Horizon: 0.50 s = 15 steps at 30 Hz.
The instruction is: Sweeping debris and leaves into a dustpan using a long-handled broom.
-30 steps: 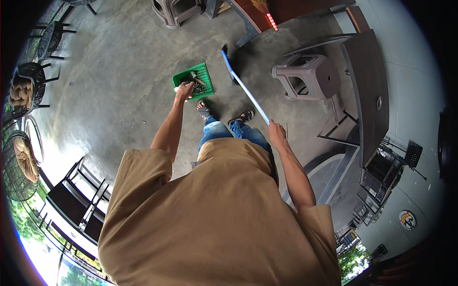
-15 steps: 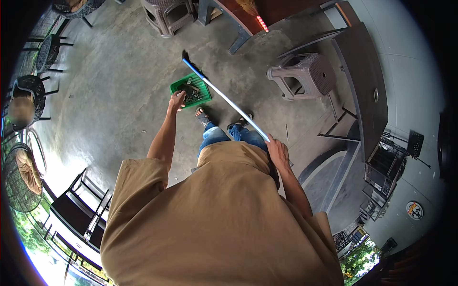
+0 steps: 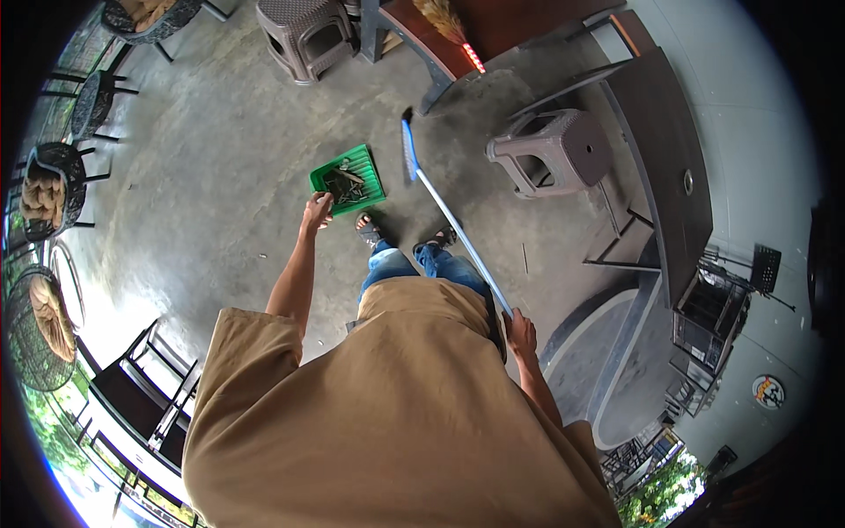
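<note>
So the right hand [image 3: 521,333] is wrapped around the upper end of a light-blue broom [image 3: 453,225], fingers closed on the handle just right of the jeans [image 3: 387,264]. The handle slants away to the far left, and the blue broom head [image 3: 408,150] is down by the concrete floor [image 3: 238,158], a little right of the green dustpan [image 3: 373,179] and apart from it.

The dustpan sits on the floor ahead of the feet, slightly to the left, with a pile of debris [image 3: 345,185] in it, dark bits and some pale pieces. The left hand [image 3: 318,211] is at its near left corner with the fingers bent. It's pretty small from up here, so I can't tell if it's really gripping the pan or only against it.

Around that: a brown plastic stool [image 3: 572,150] off to the right, another stool [image 3: 304,40] on the far side, and a feather duster [image 3: 443,22] lying on the reddish-brown surface [image 3: 528,31].
</note>
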Motion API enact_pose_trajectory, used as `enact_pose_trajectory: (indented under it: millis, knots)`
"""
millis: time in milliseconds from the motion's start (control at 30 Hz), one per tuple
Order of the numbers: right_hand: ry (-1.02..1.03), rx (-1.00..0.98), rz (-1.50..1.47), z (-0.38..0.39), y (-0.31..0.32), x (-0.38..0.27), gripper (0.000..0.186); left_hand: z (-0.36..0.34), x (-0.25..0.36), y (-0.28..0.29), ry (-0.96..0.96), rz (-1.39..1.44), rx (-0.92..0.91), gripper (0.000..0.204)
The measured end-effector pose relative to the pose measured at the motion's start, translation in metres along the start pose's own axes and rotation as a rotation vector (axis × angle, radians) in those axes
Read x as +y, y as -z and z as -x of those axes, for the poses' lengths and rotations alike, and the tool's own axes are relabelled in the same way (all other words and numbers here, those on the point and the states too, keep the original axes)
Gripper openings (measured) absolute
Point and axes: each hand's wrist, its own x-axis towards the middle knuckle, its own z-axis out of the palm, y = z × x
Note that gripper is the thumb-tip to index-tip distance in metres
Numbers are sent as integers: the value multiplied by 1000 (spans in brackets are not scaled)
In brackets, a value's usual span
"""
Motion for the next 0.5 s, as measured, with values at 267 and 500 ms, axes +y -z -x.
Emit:
enact_pose_trajectory:
  millis: [267, 500]
  knots:
    - [-15, -27, -122, -6, -20, 15, 29, 8, -6, 22, 19, 85, 38, 37]
    - [-9, -66, -210, -26, -4, -3, 30, 34, -16, 43, 54, 189, 80, 38]
